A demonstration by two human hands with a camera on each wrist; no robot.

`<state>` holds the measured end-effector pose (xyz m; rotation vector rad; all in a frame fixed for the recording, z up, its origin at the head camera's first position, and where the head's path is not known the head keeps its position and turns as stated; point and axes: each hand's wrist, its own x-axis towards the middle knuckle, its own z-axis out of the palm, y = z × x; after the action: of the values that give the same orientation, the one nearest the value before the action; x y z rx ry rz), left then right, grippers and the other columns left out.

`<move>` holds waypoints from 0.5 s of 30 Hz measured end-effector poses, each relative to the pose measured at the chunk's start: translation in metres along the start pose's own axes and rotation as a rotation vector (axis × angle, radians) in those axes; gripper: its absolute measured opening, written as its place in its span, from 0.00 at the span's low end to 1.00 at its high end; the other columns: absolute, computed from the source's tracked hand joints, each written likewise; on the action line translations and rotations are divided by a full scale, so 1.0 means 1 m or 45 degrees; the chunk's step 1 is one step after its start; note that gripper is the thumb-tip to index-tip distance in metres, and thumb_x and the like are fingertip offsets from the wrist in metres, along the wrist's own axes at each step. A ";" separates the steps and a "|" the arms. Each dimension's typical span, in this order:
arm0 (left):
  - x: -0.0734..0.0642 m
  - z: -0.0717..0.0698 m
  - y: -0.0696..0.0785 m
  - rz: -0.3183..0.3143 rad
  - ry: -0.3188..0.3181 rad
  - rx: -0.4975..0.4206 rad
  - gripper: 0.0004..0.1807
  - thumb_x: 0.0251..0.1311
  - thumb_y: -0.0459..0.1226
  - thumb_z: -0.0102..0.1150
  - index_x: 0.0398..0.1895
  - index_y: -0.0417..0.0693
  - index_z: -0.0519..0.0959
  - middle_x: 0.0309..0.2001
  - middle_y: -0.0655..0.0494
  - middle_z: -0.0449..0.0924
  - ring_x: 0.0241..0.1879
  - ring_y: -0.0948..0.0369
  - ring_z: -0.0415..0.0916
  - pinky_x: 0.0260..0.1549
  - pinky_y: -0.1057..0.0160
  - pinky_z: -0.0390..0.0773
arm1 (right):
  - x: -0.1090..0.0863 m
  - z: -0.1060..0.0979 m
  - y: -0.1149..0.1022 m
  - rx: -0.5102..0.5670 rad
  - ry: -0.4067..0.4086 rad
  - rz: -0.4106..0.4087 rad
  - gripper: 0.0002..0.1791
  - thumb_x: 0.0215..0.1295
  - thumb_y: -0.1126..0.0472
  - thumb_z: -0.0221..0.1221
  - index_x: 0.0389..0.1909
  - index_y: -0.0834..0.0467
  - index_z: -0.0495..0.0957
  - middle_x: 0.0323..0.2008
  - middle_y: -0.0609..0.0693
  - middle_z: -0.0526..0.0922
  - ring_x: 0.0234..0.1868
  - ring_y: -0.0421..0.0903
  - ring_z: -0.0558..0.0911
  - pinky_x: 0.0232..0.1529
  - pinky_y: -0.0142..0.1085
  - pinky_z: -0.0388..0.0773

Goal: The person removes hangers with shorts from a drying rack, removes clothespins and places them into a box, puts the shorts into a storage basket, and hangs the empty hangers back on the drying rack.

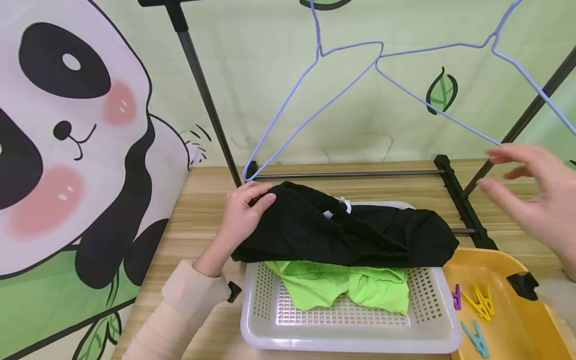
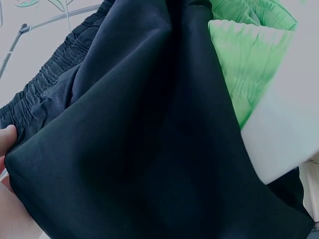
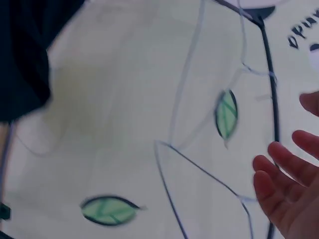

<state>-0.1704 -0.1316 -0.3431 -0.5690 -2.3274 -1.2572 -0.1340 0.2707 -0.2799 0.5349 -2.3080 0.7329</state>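
Observation:
Black shorts (image 1: 297,227) with a gathered elastic waistband and a white drawstring lie stretched sideways above the basket. My left hand (image 1: 240,212) pinches their left upper end, thumb in front; in the left wrist view its fingertips hold the waistband's edge and dark cloth (image 2: 139,134) fills most of the picture. To the right, my right hand (image 1: 540,195) is raised with fingers spread and nothing in it, close to the low end of a blue wire hanger (image 1: 494,37). Another blue hanger (image 1: 319,49) hangs just above my left hand.
Under the shorts a white perforated basket (image 1: 351,340) holds a bright green garment (image 1: 315,290). At right stands an orange tray (image 1: 517,335) with purple, yellow and light-blue clothespins (image 1: 477,340). A black rack (image 1: 202,90) rises behind, before a panda-print backdrop (image 1: 126,200).

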 end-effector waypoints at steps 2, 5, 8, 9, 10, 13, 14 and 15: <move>0.000 0.000 0.000 -0.007 -0.002 0.003 0.09 0.52 0.30 0.58 0.36 0.38 0.81 0.34 0.46 0.81 0.35 0.57 0.77 0.33 0.67 0.74 | -0.002 0.014 -0.001 -0.009 -0.179 -0.072 0.29 0.49 0.60 0.64 0.53 0.63 0.69 0.49 0.43 0.74 0.46 0.32 0.68 0.42 0.20 0.63; -0.001 0.000 0.001 -0.018 -0.002 0.017 0.09 0.52 0.31 0.58 0.37 0.38 0.81 0.35 0.46 0.81 0.36 0.57 0.76 0.33 0.67 0.74 | -0.006 0.036 0.001 -0.024 -0.503 -0.127 0.40 0.45 0.54 0.67 0.59 0.61 0.62 0.52 0.60 0.71 0.48 0.48 0.70 0.46 0.37 0.69; -0.002 0.000 0.001 -0.026 0.016 0.034 0.10 0.50 0.30 0.59 0.37 0.38 0.81 0.34 0.46 0.81 0.33 0.58 0.75 0.30 0.68 0.72 | -0.013 0.056 0.004 -0.024 -0.795 -0.128 0.45 0.46 0.50 0.66 0.62 0.61 0.56 0.58 0.62 0.65 0.54 0.58 0.67 0.49 0.54 0.65; -0.002 0.000 0.001 -0.031 0.024 0.032 0.10 0.50 0.30 0.60 0.37 0.38 0.81 0.33 0.47 0.81 0.32 0.59 0.74 0.29 0.69 0.71 | -0.015 0.062 0.006 -0.022 -0.873 -0.133 0.45 0.46 0.50 0.65 0.63 0.62 0.55 0.59 0.62 0.64 0.55 0.58 0.66 0.50 0.55 0.65; -0.003 0.000 0.001 -0.036 0.031 0.026 0.10 0.49 0.30 0.60 0.36 0.37 0.81 0.32 0.47 0.81 0.30 0.60 0.73 0.28 0.70 0.70 | -0.018 0.068 0.007 -0.016 -0.942 -0.129 0.45 0.47 0.50 0.65 0.63 0.61 0.55 0.60 0.62 0.63 0.56 0.59 0.65 0.51 0.55 0.64; -0.004 0.002 0.003 -0.057 0.034 -0.004 0.09 0.49 0.29 0.60 0.36 0.37 0.81 0.30 0.47 0.80 0.29 0.63 0.71 0.26 0.71 0.69 | -0.027 0.081 0.009 -0.007 -1.102 -0.099 0.45 0.47 0.51 0.65 0.63 0.60 0.55 0.61 0.60 0.63 0.58 0.59 0.65 0.52 0.55 0.65; -0.005 0.003 0.005 -0.066 0.030 -0.014 0.09 0.49 0.30 0.60 0.36 0.37 0.81 0.31 0.46 0.80 0.29 0.63 0.71 0.27 0.72 0.69 | -0.030 0.085 0.009 -0.006 -1.138 -0.097 0.44 0.46 0.52 0.65 0.63 0.60 0.56 0.60 0.60 0.64 0.58 0.60 0.66 0.52 0.55 0.65; -0.005 0.004 0.006 -0.071 0.026 -0.022 0.10 0.49 0.30 0.60 0.36 0.37 0.81 0.31 0.46 0.81 0.30 0.63 0.72 0.27 0.72 0.70 | -0.033 0.088 0.009 -0.013 -1.165 -0.099 0.44 0.46 0.52 0.65 0.63 0.60 0.57 0.59 0.60 0.66 0.57 0.59 0.67 0.51 0.55 0.66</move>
<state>-0.1637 -0.1259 -0.3443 -0.4980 -2.3322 -1.3037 -0.1563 0.2286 -0.3614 1.1233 -3.0807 0.4782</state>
